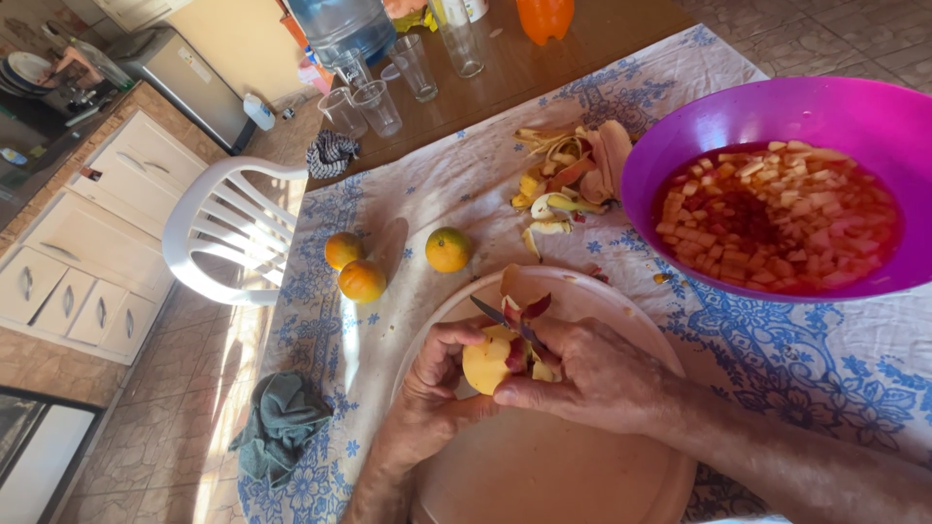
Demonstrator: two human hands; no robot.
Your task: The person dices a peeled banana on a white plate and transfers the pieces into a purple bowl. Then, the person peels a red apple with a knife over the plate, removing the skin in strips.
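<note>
My left hand (432,383) cups a partly peeled yellow fruit (487,364) over a round beige tray (573,456). Gripped in my right hand (592,374) is a small knife (500,315), its blade lying against the fruit's top, where a strip of red peel (532,309) curls away. Both hands press close around the fruit. A purple bowl (718,121) filled with chopped fruit in red liquid stands at the right.
Three oranges (362,280) lie on the blue-patterned cloth (777,349) to the left, and a heap of peels (568,180) sits beside the bowl. Several clear glasses (379,107) stand further back. A white plastic chair (228,228) and a green rag (282,422) are on the left.
</note>
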